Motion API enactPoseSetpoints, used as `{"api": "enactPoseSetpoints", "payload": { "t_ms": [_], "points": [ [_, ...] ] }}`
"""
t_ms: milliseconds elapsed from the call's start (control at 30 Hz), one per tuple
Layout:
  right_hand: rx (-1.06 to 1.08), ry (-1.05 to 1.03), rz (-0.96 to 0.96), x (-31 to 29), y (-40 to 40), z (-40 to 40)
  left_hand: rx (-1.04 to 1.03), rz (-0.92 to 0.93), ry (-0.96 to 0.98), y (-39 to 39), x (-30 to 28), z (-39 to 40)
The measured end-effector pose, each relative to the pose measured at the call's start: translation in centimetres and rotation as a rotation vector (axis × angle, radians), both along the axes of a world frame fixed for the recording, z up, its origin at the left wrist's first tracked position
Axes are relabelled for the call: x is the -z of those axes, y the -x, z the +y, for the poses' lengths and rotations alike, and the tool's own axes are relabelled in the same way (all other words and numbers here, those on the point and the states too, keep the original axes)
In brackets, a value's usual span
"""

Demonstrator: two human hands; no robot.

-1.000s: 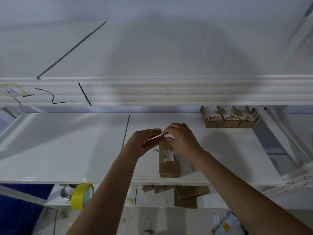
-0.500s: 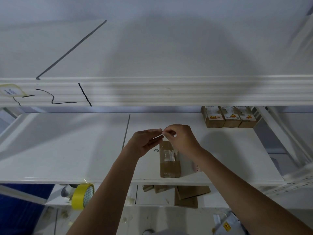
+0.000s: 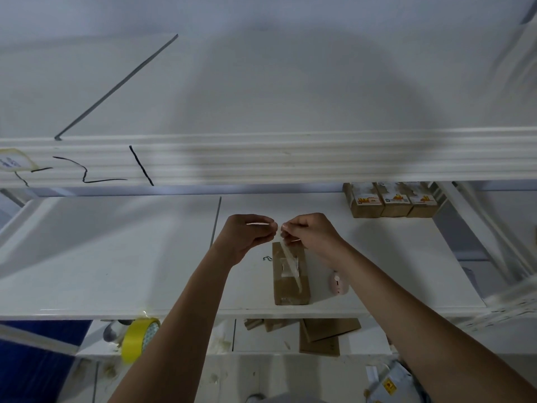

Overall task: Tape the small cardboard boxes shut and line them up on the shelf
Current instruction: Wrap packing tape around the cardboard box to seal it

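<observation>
White shelf (image 3: 116,257) has 1 brown box (image 3: 290,286) near its front edge, a small pink thing (image 3: 338,283) just beside it, and 3 printed boxes (image 3: 392,200) lined up at the back right.

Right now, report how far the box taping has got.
Done: three boxes stand in a row at the back right of the shelf. In hand: both hands, left and right, pinch a strip of clear tape above the box at the front edge. Left: press the strip down and add this box to the row.
</observation>
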State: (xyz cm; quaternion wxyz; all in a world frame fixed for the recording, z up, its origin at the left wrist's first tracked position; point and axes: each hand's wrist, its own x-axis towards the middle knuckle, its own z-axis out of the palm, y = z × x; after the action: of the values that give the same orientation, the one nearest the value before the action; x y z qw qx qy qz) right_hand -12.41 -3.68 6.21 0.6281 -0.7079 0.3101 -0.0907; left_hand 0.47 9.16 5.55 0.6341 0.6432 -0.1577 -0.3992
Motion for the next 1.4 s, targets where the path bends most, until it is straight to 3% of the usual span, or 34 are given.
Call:
{"api": "enactPoseSetpoints", "payload": {
  "t_ms": [133, 300, 600, 767, 867, 967, 1100, 1400],
  "points": [
    [-0.023, -0.042, 0.044, 0.0, 0.2, -0.4, 0.064, -0.065, -0.057, -0.1, -0.4, 0.2],
    [-0.060, 0.054, 0.128, 0.4, 0.3, -0.9, 0.235, -0.115, -0.165, -0.8, -0.6, 0.4],
    [-0.148, 0.210, 0.228, 0.7, 0.1, -0.8, 0.422, -0.052, -0.282, -2.4, -0.9, 0.9],
    [-0.051, 0.073, 0.124, 0.7, -0.3, -0.2, 0.175, -0.061, -0.220, -0.9, -0.2, -0.1],
    [0.027, 0.044, 0.041, 0.7, -0.3, 0.0, -0.006, 0.083, -0.104, 0.4, 0.4, -0.9],
    [0.111, 0.116, -0.006, 0.9, -0.3, -0.1, -0.151, 0.027, -0.192, 1.0, 0.5, -1.4],
    [0.104, 0.184, -0.030, 0.8, -0.2, -0.1, -0.063, -0.060, -0.272, 1.7, 0.5, -1.7],
    [0.051, 0.186, 0.014, 0.4, 0.2, -0.1, 0.002, 0.013, -0.207, 1.6, 0.1, -1.2]
  ]
}}
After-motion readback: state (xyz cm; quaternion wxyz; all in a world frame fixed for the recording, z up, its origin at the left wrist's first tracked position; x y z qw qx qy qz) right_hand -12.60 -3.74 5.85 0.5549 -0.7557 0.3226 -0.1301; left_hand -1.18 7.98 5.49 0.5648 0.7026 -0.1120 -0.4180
